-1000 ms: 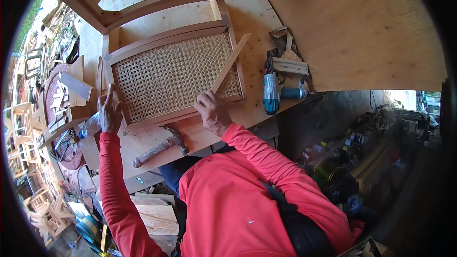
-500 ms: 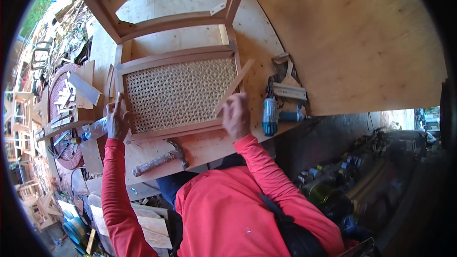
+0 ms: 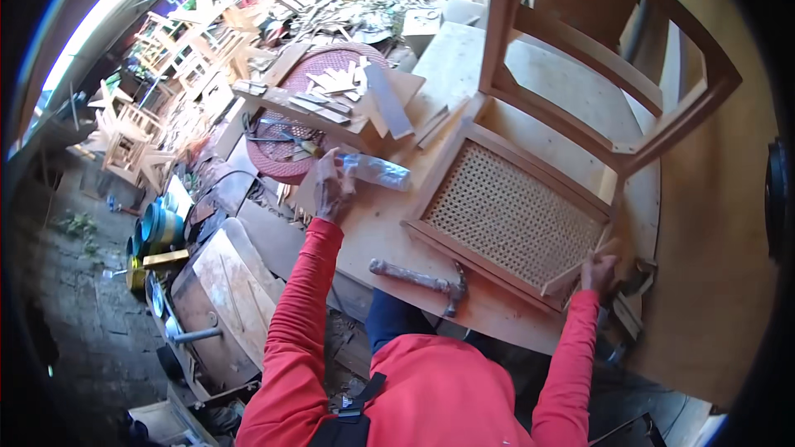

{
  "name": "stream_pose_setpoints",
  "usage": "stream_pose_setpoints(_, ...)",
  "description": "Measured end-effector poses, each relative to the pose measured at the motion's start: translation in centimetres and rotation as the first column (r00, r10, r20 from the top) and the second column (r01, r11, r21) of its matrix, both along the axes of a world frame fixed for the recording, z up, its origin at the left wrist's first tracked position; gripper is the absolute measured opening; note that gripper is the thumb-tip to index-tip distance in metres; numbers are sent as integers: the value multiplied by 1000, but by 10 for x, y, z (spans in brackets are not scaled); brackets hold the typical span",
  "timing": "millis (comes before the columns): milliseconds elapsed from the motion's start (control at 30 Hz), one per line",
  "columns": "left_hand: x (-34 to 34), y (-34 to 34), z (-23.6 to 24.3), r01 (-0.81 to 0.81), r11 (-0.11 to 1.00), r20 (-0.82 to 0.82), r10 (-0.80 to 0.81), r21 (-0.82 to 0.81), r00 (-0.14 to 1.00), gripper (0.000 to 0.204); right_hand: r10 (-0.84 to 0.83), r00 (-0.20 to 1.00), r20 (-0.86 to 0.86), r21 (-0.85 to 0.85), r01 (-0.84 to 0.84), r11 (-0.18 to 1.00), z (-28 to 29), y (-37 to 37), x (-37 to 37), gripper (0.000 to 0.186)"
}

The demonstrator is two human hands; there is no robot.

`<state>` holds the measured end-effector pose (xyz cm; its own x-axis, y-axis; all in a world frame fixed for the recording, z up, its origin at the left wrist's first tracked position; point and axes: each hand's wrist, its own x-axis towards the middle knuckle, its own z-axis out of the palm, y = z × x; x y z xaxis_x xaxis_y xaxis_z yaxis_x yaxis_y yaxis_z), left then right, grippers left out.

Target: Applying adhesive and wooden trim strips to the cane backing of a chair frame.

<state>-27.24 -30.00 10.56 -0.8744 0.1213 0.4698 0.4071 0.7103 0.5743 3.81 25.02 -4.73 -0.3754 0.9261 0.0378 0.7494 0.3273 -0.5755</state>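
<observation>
A wooden chair frame (image 3: pixel 567 128) rests on the table, its seat panel of woven cane (image 3: pixel 513 211) facing up. At the seat's near right corner my right hand (image 3: pixel 599 269) is closed round a thin wooden strip (image 3: pixel 561 280), which lies slanted over the cane. My left hand (image 3: pixel 333 190) is over the table's left edge, fingers stretched out beside a clear plastic bottle (image 3: pixel 377 171). Just beyond those fingertips is the handle of a hand tool (image 3: pixel 311 148); whether they touch it I cannot tell. A claw hammer (image 3: pixel 422 280) lies between my arms, near the table's front edge.
Wood offcuts (image 3: pixel 385 99) and a red woven round stool or table (image 3: pixel 286 167) stand beyond my left hand. Blue buckets (image 3: pixel 161 223) and boards (image 3: pixel 236 269) are at the lower left. A plywood panel (image 3: pixel 704 306) rises at the right, with power tools partly hidden beside my right hand.
My view has swung left. My left hand has left the chair's seat frame and reached out to the bottle and tool. My right hand still has the strip, now lower over the cane corner.
</observation>
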Motion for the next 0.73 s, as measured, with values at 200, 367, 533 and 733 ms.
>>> stream_pose_setpoints(200, -11, -50, -1, -246, 954, 299, 289, -172, 910, 36, -182, 983, -34, -196, 172, 965, 31, -2, -4, 46)
stream_pose_setpoints(367, 0, 10, -61, -393, 838, 695, 24, 378, 719, 46, -493, 459, -739, -658, -334, 675, 68, 14, 18, 29)
stream_pose_setpoints(533, -17, 52, -87, -625, 709, 535, 406, 327, 741, 47, -568, 348, -746, -653, -550, 521, 122, -15, -6, 28)
stream_pose_setpoints(733, -22, 90, -58, -745, 310, 728, 195, 590, 658, 59, -340, 303, -890, -435, -789, 435, 124, -62, -19, 37)
